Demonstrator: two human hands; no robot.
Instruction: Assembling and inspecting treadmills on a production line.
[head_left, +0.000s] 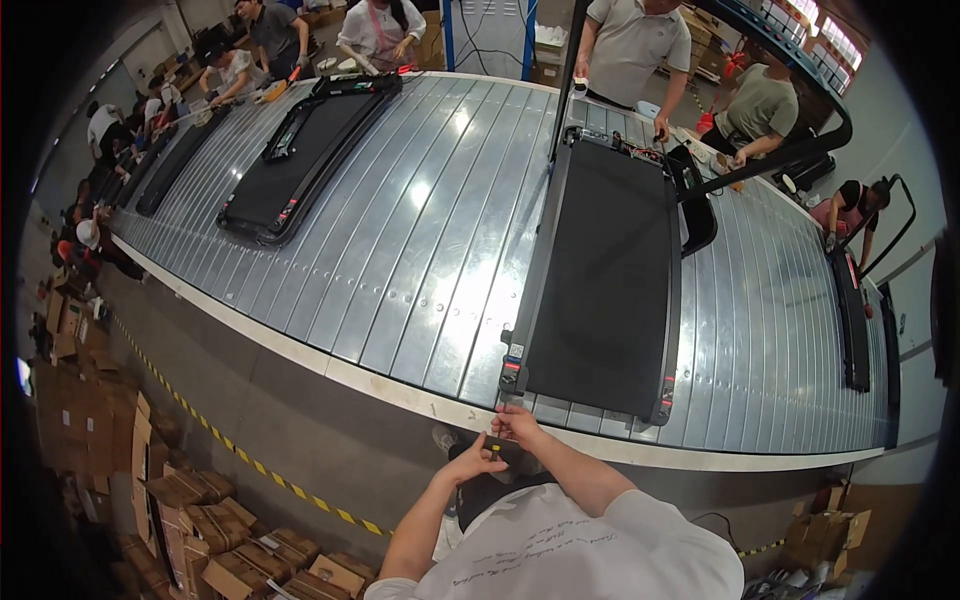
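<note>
Hands (500,440) together below treadmill (600,280) rear edge; both grips pinching small yellow-black object (494,447).

The small black item (497,447) between the left hand (472,462) and right hand (517,425) is too small to identify. The hands partly cover it. The cardboard boxes (190,520) are cut off at the lower edge.

Flat black treadmill deck (607,275), red spots at its near corners. Ribbed silver metal conveyor table (420,230) with a cream near edge. Yellow-black striped floor tape (250,462) near left. Brown cardboard boxes (190,500). Small black-and-yellow part (497,447) in the fingers (490,440). White T-shirt (580,550).
</note>
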